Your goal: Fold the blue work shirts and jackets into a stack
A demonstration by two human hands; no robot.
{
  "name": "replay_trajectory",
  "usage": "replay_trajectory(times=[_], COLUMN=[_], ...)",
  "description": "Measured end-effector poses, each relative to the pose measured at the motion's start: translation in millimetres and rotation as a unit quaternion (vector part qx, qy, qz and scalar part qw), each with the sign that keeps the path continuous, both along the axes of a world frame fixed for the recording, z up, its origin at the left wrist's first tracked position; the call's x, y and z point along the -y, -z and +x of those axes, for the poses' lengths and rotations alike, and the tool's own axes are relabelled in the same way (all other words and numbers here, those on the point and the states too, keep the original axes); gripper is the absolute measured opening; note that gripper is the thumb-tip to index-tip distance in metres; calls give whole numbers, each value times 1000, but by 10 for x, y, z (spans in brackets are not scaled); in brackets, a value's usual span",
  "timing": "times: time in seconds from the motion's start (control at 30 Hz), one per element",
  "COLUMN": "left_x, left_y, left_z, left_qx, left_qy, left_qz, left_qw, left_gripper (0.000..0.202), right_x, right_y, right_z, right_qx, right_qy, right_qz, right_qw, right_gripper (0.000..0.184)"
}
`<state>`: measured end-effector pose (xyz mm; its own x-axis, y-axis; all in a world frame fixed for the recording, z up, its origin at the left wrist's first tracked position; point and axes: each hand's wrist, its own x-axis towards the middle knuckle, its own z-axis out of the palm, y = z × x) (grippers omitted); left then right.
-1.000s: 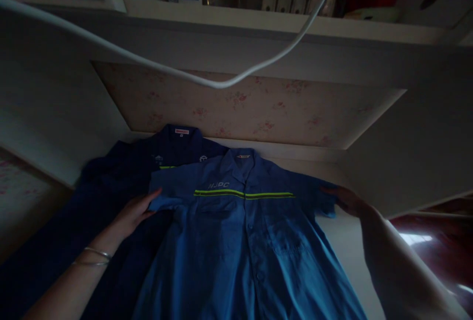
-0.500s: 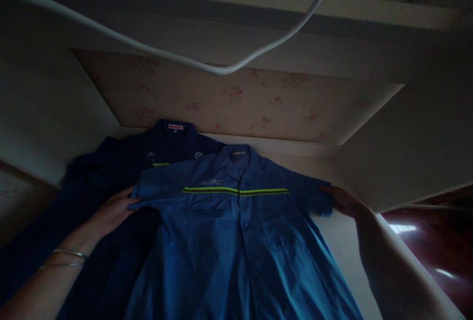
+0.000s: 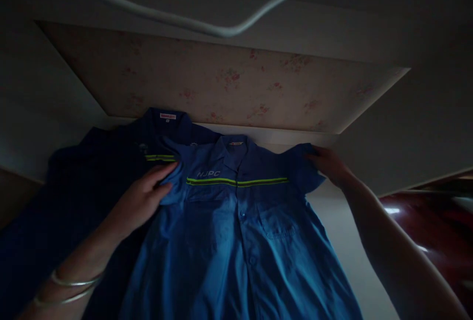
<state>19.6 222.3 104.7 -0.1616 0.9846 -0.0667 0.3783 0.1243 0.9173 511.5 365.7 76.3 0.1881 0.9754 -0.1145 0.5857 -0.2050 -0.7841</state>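
Observation:
A blue short-sleeved work shirt [image 3: 229, 226] lies spread out, collar at the far end, with a yellow-green stripe and letters across its chest. My left hand [image 3: 144, 194] grips the edge of its left-side sleeve, which is bent in toward the chest. On the other side, my right hand [image 3: 325, 164] pinches the upper edge of the opposite sleeve, which is lifted. Partly beneath the shirt, to the left, is a darker navy work garment [image 3: 103, 162] with a label in its collar and a similar stripe.
A white cable [image 3: 221, 30] hangs across the top of the view. Behind the shirts is a flower-patterned panel [image 3: 236, 83] in a pale frame. A pale side panel [image 3: 391, 132] rises at the right, and a shiny dark red surface [image 3: 421, 226] shows beyond it.
My left hand has brought its sleeve inward to the right, baring more of the navy garment's stripe. My right hand has raised the other sleeve and drawn it slightly inward. The view has shifted.

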Motion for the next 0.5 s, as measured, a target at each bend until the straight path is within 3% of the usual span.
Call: replay_trajectory(times=[0.13, 0.2, 0.27, 0.37, 0.5], left_x=[157, 302, 512, 976, 1789], left_y=[225, 383, 532, 772, 1213], left_z=[736, 860, 791, 458, -63], left_qx=[-27, -7, 9, -24, -195], left_qy=[196, 215, 177, 59, -73], left_qz=[-17, -52, -91, -120, 2], left_qw=[980, 975, 980, 991, 978], left_gripper=[53, 56, 49, 43, 51], right_x=[337, 561, 811, 1274, 2102], right_y=[-2, 81, 157, 226, 372], right_z=[-821, -1007, -979, -669, -168], right_qx=[-127, -176, -199, -231, -242], right_qy=[-115, -162, -191, -217, -263], right_qz=[-102, -141, -154, -182, -297], right_qw=[980, 961, 949, 931, 885], right_gripper=[75, 77, 67, 51, 46])
